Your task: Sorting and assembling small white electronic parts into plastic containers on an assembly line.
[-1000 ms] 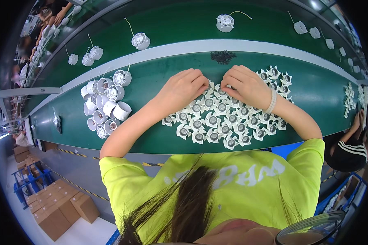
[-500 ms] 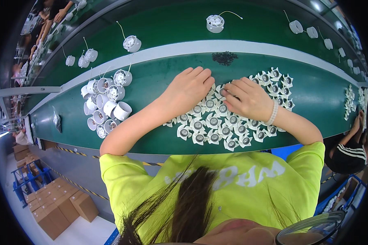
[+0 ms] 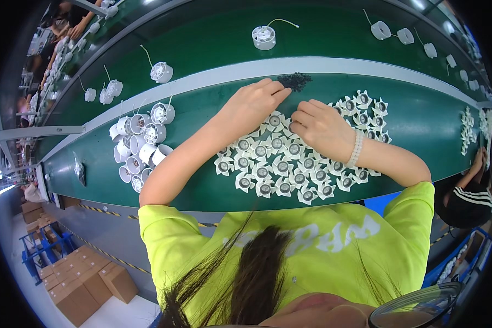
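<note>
My left hand point(image 3: 252, 105) reaches to the near edge of a small pile of tiny black parts point(image 3: 294, 81), its fingers bent and drawn together. Whatever may be between its fingertips is too small to make out. My right hand point(image 3: 325, 131) is curled, knuckles up, over white fan wheels point(image 3: 282, 166) with round grey centres. Its fingertips are bent under, so what they hold is hidden. Several of these bladed wheels lie close together below and beside both hands on the green tabletop point(image 3: 202, 188).
White round fan housings point(image 3: 147, 153) with wires are heaped left of my left forearm. Beyond a pale rail point(image 3: 213, 70), a green belt carries spaced-out housings point(image 3: 264, 37). A small plastic bag point(image 3: 78, 169) lies far left. Another person's arm point(image 3: 475, 169) shows at right.
My left hand has moved away from beside my right hand to the black pile. My right hand has shifted slightly left and its fingers are more curled. Housings on the belt have moved left.
</note>
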Available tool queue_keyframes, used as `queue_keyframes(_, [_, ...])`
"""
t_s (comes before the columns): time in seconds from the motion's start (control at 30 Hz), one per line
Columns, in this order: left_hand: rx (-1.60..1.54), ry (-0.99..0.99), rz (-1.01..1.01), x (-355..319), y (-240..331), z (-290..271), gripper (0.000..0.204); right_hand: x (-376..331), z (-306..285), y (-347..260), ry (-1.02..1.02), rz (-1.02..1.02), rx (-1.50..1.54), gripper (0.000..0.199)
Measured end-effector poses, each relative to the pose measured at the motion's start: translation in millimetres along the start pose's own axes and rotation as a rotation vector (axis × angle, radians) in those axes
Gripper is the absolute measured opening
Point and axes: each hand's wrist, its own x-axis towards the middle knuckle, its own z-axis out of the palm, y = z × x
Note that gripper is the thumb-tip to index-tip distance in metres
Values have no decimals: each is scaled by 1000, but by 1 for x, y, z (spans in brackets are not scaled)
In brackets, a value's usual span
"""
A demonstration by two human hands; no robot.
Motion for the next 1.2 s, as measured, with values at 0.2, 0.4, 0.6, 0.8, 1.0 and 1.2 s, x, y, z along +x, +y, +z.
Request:
queue_keyframes(0.2, [78,-48,1,0,-1,7,32,-9,-1,32,79,132,122,12])
queue_keyframes(0.4, [119,-60,124,2,-13,7,15,-13,19,63,228,182,-46,16])
queue_keyframes(0.6, [62,-83,76,-13,-22,-4,9,-12,22,66,204,155,-84,16])
queue_keyframes(0.8, [-105,-66,-105,-34,-11,-29,7,-15,23,75,173,210,25,11])
queue_keyframes(1.0, [-343,-78,-328,-60,10,-32,12,-9,25,66,206,228,-90,12])
queue_keyframes(1.2, [-298,-35,-314,-67,14,-30,11,-2,10,13,150,160,267,16])
